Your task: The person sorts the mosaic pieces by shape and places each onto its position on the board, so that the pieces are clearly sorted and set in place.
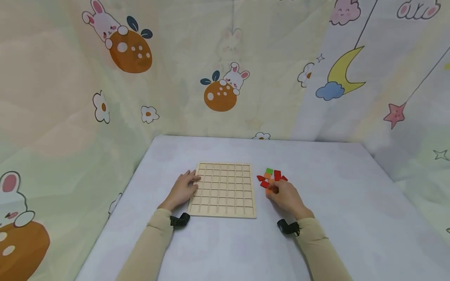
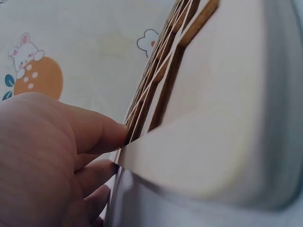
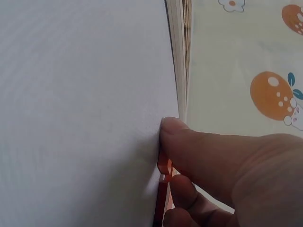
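A light wooden board with a grid of shallow square cells lies flat on the table. At its left edge is my left hand, fingertips touching the rim; the left wrist view shows the thumb against that edge. To the right of the board lies a small cluster of coloured pieces. My right hand reaches down into them, thumb and fingertips apart beside an orange piece. A red piece, another red piece and a green piece lie around the fingertips. The hand hides part of the cluster.
A white cloth covers the table. Behind and beside it hang pale curtains printed with rabbits, flowers and a moon. Dark wrist cameras sit at the left cuff and right cuff.
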`<state>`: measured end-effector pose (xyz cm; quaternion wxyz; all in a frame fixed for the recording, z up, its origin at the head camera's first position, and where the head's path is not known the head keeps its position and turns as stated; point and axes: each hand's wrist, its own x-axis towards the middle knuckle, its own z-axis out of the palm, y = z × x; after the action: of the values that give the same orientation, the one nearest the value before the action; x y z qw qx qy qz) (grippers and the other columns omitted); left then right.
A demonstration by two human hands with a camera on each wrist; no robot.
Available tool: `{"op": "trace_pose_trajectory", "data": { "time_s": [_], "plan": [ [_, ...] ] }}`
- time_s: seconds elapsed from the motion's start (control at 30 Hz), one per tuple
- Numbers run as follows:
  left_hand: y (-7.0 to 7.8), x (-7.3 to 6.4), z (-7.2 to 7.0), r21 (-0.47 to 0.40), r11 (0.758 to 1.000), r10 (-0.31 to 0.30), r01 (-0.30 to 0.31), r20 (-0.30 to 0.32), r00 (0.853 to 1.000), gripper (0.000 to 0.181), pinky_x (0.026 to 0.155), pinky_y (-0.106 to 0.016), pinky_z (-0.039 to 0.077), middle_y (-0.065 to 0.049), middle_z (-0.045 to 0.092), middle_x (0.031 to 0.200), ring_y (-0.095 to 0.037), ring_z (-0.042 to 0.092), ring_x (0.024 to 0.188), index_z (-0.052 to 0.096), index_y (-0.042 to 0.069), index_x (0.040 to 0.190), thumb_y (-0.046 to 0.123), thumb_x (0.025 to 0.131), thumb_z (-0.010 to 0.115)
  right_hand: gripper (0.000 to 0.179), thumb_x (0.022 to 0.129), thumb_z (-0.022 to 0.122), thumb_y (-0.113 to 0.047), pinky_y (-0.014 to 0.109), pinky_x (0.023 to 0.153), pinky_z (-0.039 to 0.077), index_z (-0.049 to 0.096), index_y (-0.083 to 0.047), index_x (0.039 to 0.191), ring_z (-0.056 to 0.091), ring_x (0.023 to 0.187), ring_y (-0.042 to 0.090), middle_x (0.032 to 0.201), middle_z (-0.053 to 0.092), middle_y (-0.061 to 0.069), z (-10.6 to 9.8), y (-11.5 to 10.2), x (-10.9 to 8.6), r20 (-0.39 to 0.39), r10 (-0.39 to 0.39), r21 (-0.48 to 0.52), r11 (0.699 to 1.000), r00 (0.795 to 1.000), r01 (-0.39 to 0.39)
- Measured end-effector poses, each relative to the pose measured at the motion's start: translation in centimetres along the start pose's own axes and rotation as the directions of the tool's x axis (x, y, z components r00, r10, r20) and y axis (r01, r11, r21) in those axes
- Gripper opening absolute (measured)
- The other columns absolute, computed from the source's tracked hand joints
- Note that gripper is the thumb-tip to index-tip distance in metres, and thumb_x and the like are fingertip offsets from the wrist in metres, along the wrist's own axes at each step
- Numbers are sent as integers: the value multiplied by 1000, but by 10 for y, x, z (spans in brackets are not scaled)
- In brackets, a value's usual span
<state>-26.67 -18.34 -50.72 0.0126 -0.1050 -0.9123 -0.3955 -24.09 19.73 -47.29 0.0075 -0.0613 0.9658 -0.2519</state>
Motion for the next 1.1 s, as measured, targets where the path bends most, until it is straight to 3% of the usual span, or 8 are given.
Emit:
{"op": "trace_pose_trajectory", "data": {
  "time_s": [0.27, 0.5, 0.8, 1.1],
  "plan": [
    [5, -5, -4, -43, 999, -12, 11, -17, 1000, 25, 124, -45, 6, -15, 40, 152, -32, 24, 147, 67, 7, 114, 14, 91, 64, 25, 82, 79, -18, 32, 70, 50, 71, -8, 103, 52, 83, 19, 86, 60, 1, 1, -3, 0, -60, -50, -5, 999, 997, 49],
    [7, -7, -3, -33, 999, -16, 16, -15, 1000, 28, 124, -44, 7, -14, 41, 151, -31, 24, 147, 67, 7, 115, 15, 88, 69, 18, 84, 74, -14, 35, 72, 53, 72, -9, 101, 58, 80, 19, 90, 68, 2, 1, -11, 7, -130, -105, 28, 994, 986, 110],
    [3, -8, -1, -19, 1000, -9, 9, -26, 1000, 26, 124, -46, 8, -14, 42, 150, -32, 24, 146, 68, 10, 115, 14, 89, 69, 22, 86, 73, -17, 37, 76, 56, 71, -6, 105, 62, 87, 22, 100, 69, 6, 1, -33, 26, -104, -142, 67, 986, 984, 150],
    [6, -11, -1, -31, 999, 6, -7, -46, 999, 24, 124, -45, 8, -13, 44, 149, -33, 25, 146, 68, 9, 113, 13, 89, 69, 24, 88, 73, -23, 35, 78, 56, 69, -11, 109, 57, 92, 23, 106, 65, 5, 12, -48, 43, -32, -67, 135, 988, 997, 71]
  ]
}}
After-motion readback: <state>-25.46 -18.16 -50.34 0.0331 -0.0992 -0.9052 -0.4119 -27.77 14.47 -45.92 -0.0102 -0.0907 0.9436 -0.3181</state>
